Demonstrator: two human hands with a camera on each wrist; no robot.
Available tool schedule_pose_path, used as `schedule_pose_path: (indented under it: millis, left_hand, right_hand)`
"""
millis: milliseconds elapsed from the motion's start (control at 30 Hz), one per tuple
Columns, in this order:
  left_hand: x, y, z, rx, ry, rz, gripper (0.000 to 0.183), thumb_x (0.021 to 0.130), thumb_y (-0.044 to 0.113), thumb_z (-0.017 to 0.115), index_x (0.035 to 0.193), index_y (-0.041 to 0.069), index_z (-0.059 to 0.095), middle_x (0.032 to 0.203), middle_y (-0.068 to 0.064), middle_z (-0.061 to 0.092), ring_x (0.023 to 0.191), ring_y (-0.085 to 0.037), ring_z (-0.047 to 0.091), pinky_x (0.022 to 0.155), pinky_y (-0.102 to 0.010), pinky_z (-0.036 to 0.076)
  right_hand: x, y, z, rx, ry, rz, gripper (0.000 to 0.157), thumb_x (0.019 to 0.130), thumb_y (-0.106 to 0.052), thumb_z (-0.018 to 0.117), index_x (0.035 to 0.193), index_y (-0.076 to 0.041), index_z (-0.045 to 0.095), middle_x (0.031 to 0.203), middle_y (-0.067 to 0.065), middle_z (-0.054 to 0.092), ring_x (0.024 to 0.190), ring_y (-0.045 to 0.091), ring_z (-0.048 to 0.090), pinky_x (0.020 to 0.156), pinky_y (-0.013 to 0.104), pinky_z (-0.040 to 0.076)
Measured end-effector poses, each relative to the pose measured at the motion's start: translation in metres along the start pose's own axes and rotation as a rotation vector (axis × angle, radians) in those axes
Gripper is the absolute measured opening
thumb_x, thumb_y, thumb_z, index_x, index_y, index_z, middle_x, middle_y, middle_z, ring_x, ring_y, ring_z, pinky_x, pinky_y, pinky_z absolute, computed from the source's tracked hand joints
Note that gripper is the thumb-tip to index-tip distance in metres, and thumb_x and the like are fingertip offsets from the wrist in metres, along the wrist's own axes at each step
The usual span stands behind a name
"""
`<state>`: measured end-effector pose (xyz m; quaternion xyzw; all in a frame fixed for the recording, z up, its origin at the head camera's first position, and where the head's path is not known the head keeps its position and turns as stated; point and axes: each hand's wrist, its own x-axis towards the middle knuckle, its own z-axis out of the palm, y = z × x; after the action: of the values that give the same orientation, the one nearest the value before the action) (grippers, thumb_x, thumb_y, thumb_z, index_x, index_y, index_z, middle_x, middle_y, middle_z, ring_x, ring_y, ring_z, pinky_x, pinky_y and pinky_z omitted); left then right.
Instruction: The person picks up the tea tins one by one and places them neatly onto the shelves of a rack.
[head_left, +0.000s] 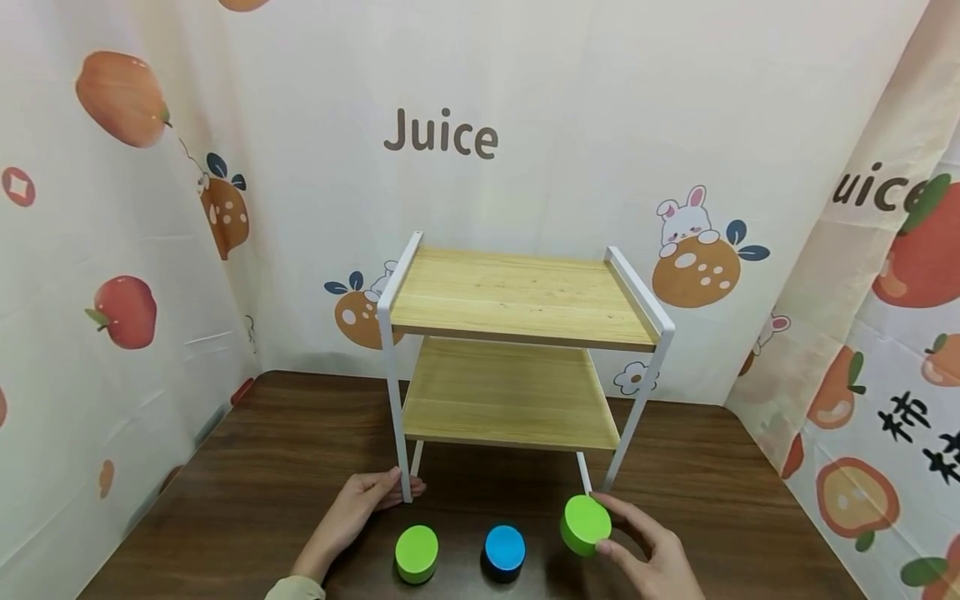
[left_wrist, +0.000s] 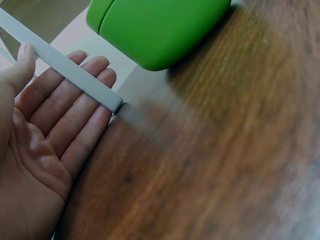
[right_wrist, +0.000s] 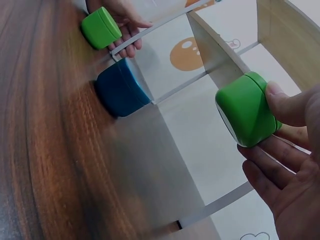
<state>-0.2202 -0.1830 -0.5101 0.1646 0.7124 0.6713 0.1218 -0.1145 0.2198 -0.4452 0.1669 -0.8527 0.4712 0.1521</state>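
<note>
A two-tier shelf rack (head_left: 517, 292), with wood-look boards and white legs, stands on the table. My left hand (head_left: 367, 500) is at its front left leg (left_wrist: 75, 75); the fingers lie straight behind the leg, and the thumb touches its side. My right hand (head_left: 648, 546) pinches a small green lidded container (head_left: 585, 525) between thumb and fingers. It is tilted and raised off the table near the front right leg. Another green lidded container (head_left: 416, 553) stands by my left hand. Between the two green ones is a blue lidded container (head_left: 504, 552).
Dark wood-grain table (head_left: 262, 500) runs under everything. A curtain (head_left: 525, 183) printed with fruit, rabbits and lettering hangs behind the rack and along both sides. The lower board (head_left: 510, 392) sits well above the tabletop.
</note>
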Motion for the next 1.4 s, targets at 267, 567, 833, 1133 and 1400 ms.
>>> schedule_pose_path:
  millis: [267,567,833,1133,1400]
  left_hand:
    - [0.002,0.001,0.0,0.007,0.008,0.024,0.052,0.106,0.036,0.039,0.117,-0.008,0.065,0.117,-0.021,0.067,0.11,-0.022,0.066,0.093,-0.025,0.053]
    - [-0.001,0.001,-0.001,0.032,0.026,-0.002,0.051,0.106,0.037,0.039,0.117,-0.003,0.068,0.116,-0.016,0.069,0.11,-0.019,0.066,0.092,-0.024,0.053]
    - [0.003,0.0,0.002,-0.014,0.01,0.032,0.051,0.106,0.034,0.04,0.117,-0.009,0.065,0.117,-0.023,0.067,0.109,-0.02,0.067,0.093,-0.027,0.053]
    - [0.004,-0.001,0.003,-0.035,0.014,0.015,0.051,0.105,0.035,0.041,0.118,-0.009,0.065,0.116,-0.022,0.067,0.108,-0.018,0.067,0.093,-0.027,0.053]
    - [0.0,-0.001,0.003,-0.033,0.021,0.012,0.051,0.105,0.035,0.042,0.117,-0.009,0.065,0.116,-0.023,0.067,0.108,-0.019,0.067,0.092,-0.026,0.053]
  right_hand:
    - [0.007,-0.009,-0.001,0.012,0.011,0.073,0.045,0.084,-0.011,0.075,0.127,-0.012,0.062,0.121,0.003,0.066,0.102,0.0,0.062,0.085,0.016,0.052]
    - [0.009,-0.012,0.0,0.025,0.029,0.027,0.046,0.083,-0.005,0.074,0.127,-0.007,0.062,0.114,0.001,0.068,0.098,0.001,0.064,0.084,0.012,0.05]
    - [0.012,-0.018,-0.003,0.045,0.038,0.034,0.046,0.084,-0.003,0.073,0.128,-0.005,0.061,0.114,0.002,0.069,0.099,0.002,0.064,0.085,0.011,0.049]
    - [0.014,-0.025,-0.004,0.025,0.044,0.053,0.046,0.084,-0.006,0.074,0.128,-0.012,0.062,0.115,0.002,0.068,0.098,0.003,0.064,0.085,0.012,0.049]
    - [0.014,-0.03,-0.004,0.037,0.027,0.05,0.045,0.085,-0.005,0.073,0.128,-0.011,0.061,0.113,0.002,0.069,0.099,0.004,0.064,0.084,0.013,0.05]
